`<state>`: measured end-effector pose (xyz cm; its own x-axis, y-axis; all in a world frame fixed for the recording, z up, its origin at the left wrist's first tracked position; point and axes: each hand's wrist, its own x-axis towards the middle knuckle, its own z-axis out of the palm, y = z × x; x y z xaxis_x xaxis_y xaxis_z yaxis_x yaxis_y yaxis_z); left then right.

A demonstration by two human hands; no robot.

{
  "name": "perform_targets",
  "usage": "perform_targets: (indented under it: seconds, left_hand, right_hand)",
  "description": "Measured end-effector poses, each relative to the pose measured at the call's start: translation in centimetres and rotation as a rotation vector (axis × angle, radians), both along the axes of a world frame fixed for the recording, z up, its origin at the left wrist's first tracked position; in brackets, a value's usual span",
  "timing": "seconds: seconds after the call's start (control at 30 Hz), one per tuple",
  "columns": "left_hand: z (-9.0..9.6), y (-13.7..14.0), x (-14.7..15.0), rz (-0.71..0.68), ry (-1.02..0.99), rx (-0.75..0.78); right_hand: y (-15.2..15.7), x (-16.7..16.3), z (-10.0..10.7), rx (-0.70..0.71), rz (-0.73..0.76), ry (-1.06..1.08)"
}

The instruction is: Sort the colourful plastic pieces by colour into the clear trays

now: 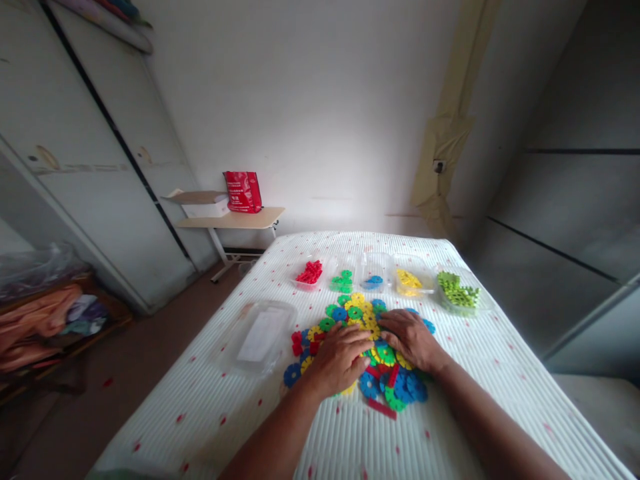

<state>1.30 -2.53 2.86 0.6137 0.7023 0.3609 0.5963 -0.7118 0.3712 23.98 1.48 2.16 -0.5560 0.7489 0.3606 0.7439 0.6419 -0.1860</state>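
A loose pile of notched plastic discs (pixel 355 311) in blue, green and yellow, mixed with red plastic pieces (pixel 393 375), lies on the white ribbed cover. My left hand (pixel 340 355) rests palm down on the left side of the pile, fingers stretched out over the discs. On the right side, my right hand (pixel 411 335) lies across the pile with its fingers extended toward the middle. Neither hand visibly grips a piece, though what is under the palms is hidden. Blue discs (pixel 407 385) and a flat red strip (pixel 381 409) lie at the near edge of the pile.
Behind the pile stand clear tubs with red pieces (pixel 310 272), green discs (pixel 343 281), blue discs (pixel 373 282), yellow pieces (pixel 409 280) and light-green pieces (pixel 457 289). A clear lid (pixel 265 337) lies left. A side table (pixel 260 219) holds a red bag (pixel 243 192).
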Motion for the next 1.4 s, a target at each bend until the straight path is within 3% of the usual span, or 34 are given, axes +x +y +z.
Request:
perform_targets:
  seconds: [0.27, 0.4, 0.63, 0.87, 1.1, 1.23, 1.4]
  left_hand:
    - [0.0, 0.1, -0.1, 0.061, -0.067, -0.008]
    - [0.1, 0.3, -0.2, 0.101, -0.078, 0.008]
    - [-0.5, 0.3, 0.1, 0.0, -0.064, 0.044]
    - [-0.4, 0.3, 0.1, -0.008, -0.049, 0.041]
    - [0.7, -0.2, -0.5, 0.205, -0.003, 0.074]
    - [1.5, -2.0, -2.2, 0.354, 0.065, 0.092]
    - [-0.6, -4.7, -5.6, 0.482, 0.166, 0.111]
  right_hand:
    - [0.0, -0.1, -0.5, 0.089, -0.041, -0.05]
    - [-0.2, -1.1, -0.6, 0.041, -0.022, -0.107]
    - [-0.3, -0.4, 0.0, -0.039, -0.01, -0.074]
    - [-0.2, -0.7, -0.4, 0.026, -0.01, -0.069]
    - [-0.3, -1.5, -0.5, -0.103, 0.044, -0.144]
    - [-0.4, -0.6, -0.4, -0.089, 0.032, -0.105]
    - [-0.5, 0.2, -0.5, -0.042, 0.048, -0.039]
